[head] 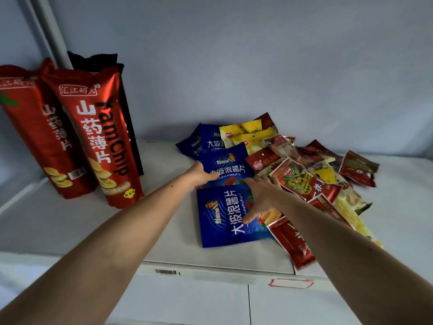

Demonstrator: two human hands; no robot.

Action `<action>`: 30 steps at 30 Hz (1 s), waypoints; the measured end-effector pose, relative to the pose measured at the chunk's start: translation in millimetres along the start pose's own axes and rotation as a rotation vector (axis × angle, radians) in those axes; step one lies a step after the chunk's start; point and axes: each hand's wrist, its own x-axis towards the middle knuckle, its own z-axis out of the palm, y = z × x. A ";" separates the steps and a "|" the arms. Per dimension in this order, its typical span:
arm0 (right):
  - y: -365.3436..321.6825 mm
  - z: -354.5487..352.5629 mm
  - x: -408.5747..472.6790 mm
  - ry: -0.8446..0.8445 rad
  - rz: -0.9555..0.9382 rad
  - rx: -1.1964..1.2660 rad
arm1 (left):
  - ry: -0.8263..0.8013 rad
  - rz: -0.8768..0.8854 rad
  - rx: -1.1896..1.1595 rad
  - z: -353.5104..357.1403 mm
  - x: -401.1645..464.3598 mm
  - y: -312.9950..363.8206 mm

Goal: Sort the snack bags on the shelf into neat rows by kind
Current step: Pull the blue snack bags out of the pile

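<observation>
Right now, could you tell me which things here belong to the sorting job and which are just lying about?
Job:
- blue chip bags
- red snack packets
- yellow packets
- tall red yam chip bags
- left hand, right hand

Lying about:
- white shelf board
- barcode sticker

Blue snack bags [228, 216] lie flat, left of mixed red/yellow heap [304, 174]; apparently four blue.

Red yam chip bags [103, 141]: shiny, smooth foil
Blue chip bags [225, 216]: glossy plastic, a bit crinkly
Small red packs [302, 181]: shiny plastic, wrinkled
Shelf [164, 233]: white, matt, smooth
Back wall [257, 66]: plain, matt
</observation>
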 end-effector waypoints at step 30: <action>-43.0 -5.8 79.5 0.244 0.220 0.839 | 0.623 -0.018 0.333 -97.1 55.7 19.7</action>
